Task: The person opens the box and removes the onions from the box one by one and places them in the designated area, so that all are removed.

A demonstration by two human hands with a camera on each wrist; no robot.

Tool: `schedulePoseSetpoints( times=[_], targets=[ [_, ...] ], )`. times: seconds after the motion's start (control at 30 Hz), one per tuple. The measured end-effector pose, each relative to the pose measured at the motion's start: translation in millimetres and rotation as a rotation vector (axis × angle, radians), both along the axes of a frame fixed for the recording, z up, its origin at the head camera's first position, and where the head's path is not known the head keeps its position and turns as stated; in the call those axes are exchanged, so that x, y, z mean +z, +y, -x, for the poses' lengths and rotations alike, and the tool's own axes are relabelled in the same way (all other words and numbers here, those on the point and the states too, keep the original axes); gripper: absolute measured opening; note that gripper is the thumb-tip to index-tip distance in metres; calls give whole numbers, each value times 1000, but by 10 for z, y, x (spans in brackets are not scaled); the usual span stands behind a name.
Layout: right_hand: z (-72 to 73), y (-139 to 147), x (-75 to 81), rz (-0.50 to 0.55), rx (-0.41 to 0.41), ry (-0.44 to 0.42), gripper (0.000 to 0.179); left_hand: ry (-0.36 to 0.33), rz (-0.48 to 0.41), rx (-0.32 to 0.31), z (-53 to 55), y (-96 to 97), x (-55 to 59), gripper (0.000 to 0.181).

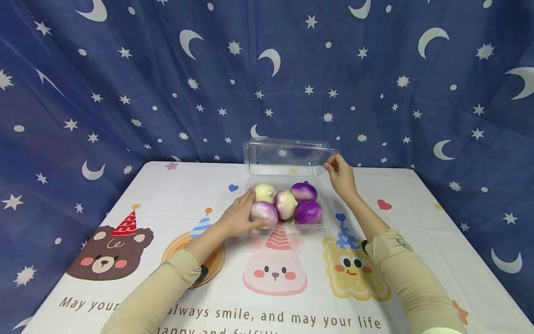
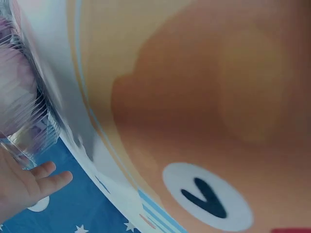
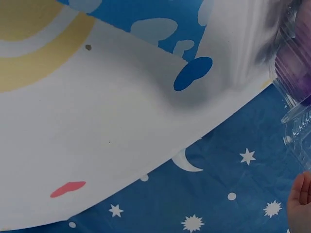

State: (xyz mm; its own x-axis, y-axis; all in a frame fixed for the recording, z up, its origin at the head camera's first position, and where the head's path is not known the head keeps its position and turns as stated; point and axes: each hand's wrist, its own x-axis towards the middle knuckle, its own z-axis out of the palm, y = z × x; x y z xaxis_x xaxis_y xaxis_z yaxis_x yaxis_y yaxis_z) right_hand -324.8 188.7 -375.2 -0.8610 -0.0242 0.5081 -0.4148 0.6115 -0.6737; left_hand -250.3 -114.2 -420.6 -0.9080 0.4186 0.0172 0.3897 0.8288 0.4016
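Note:
A clear plastic hinged box (image 1: 324,215) sits on the table with its lid (image 1: 288,155) tilted up at the back. Inside lie several round, onion-like vegetables: a cream one (image 1: 264,193), a pale lilac one (image 1: 263,211), a cream-and-purple one (image 1: 285,204) and deep purple ones (image 1: 308,212) on the right. My left hand (image 1: 239,218) rests at the box's left end, thumb by the front corner; the left wrist view shows its fingers (image 2: 54,183) extended. With thumb and fingers, my right hand (image 1: 342,175) pinches the lid's right corner.
A white tablecloth (image 1: 200,185) with printed cartoon figures and lettering covers the table. Behind it hangs a blue curtain (image 1: 292,102) with white moons and stars, close to the raised lid.

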Motion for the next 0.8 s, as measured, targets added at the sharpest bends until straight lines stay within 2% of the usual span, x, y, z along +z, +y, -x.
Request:
schedulePoseSetpoints(
  times=[0.2,0.53,0.73,0.8],
  targets=[
    [-24,14,-7,6,-5,-1,12,31,23,-2,-108,-2,-15,102],
    [-66,-3,21,68,-20,-5,14,53,34,-27,-367,5,4,104],
    [-71,22,-58,1,45,-78,23,38,16,-21,-481,11,-11,104],
    [-78,32,-100,-19,66,-102,31,42,15,-21,-498,8,-17,104]
  ],
)
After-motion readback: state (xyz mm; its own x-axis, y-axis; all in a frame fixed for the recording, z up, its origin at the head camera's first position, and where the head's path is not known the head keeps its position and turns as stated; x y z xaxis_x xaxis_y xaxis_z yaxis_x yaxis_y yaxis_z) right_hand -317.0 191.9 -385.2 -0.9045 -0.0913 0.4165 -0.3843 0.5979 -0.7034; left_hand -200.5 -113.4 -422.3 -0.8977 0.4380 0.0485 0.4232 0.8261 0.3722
